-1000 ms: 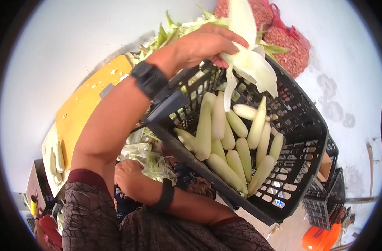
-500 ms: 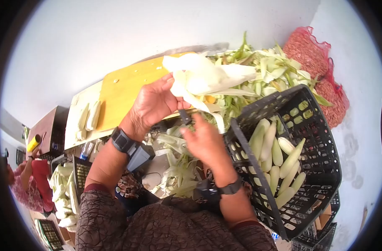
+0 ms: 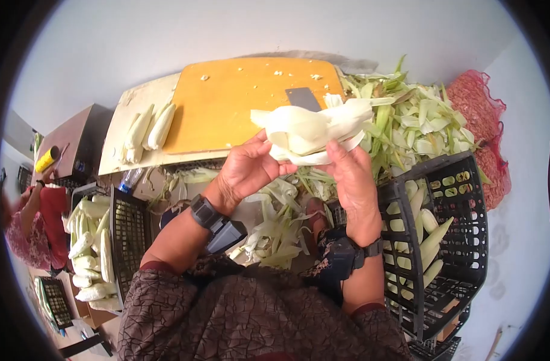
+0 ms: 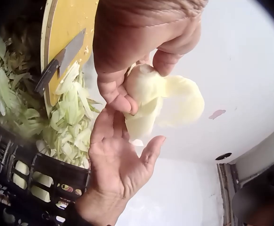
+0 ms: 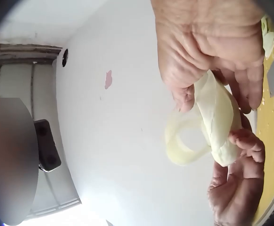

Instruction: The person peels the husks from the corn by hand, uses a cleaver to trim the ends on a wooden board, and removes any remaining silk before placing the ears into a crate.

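Note:
Pale, loosened corn husk (image 3: 302, 129) leaves are held up in front of the yellow board, bunched together, with a narrow tail to the right. My left hand (image 3: 248, 168) grips the bunch by its left end; in the left wrist view its fingers curl round a rounded stub. My right hand (image 3: 354, 180) is at the other side, its fingers fairly straight against the leaves. The left wrist view shows that right thumb (image 4: 152, 148) standing apart from them. Whether a cob lies inside, I cannot tell. Behind the husk, a broad knife (image 4: 72, 47) with a dark handle lies on the board.
The yellow board (image 3: 227, 108) carries small scraps, with ears of corn (image 3: 145, 132) to its left. Stripped leaves (image 3: 416, 120) heap up at the right. A black crate (image 3: 467, 234) of ears stands on my right, another crate (image 3: 130, 234) on my left. Red net sacks (image 3: 476, 114) lean behind.
My left hand has brought the husk from above the right crate to in front of the board. My right hand has risen to the leaves. The head view has swung left.

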`<action>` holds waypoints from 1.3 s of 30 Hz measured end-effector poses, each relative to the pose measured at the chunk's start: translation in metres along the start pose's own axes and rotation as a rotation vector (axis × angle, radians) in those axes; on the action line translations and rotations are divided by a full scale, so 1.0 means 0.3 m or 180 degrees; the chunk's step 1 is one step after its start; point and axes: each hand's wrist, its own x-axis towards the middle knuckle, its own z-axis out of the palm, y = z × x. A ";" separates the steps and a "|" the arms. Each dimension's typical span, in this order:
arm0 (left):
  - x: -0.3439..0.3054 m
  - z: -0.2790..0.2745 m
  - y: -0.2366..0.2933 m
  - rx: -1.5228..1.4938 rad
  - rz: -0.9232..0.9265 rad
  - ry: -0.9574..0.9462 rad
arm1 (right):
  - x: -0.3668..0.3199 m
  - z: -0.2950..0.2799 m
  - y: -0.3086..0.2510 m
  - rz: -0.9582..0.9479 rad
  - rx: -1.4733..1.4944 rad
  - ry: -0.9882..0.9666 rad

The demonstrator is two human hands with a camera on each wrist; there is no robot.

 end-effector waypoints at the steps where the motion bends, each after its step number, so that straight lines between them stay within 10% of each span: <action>1: -0.009 0.010 0.005 0.0060 0.0007 -0.0002 | 0.014 0.010 0.003 0.0048 0.0116 0.0061; 12: -0.081 0.061 0.032 0.0487 -0.0204 0.0158 | 0.044 0.087 0.018 0.0309 0.0517 0.0798; 18: -0.090 0.092 0.104 0.2328 0.0090 0.1524 | 0.061 0.073 0.008 -0.0082 0.0143 0.0729; 24: -0.087 0.117 0.135 0.3356 0.1431 0.1568 | 0.057 0.109 -0.027 -0.0401 -0.0439 0.0881; 39: -0.064 0.057 0.135 0.1818 -0.0210 0.1156 | 0.065 0.165 0.023 -0.0371 -0.1612 0.0574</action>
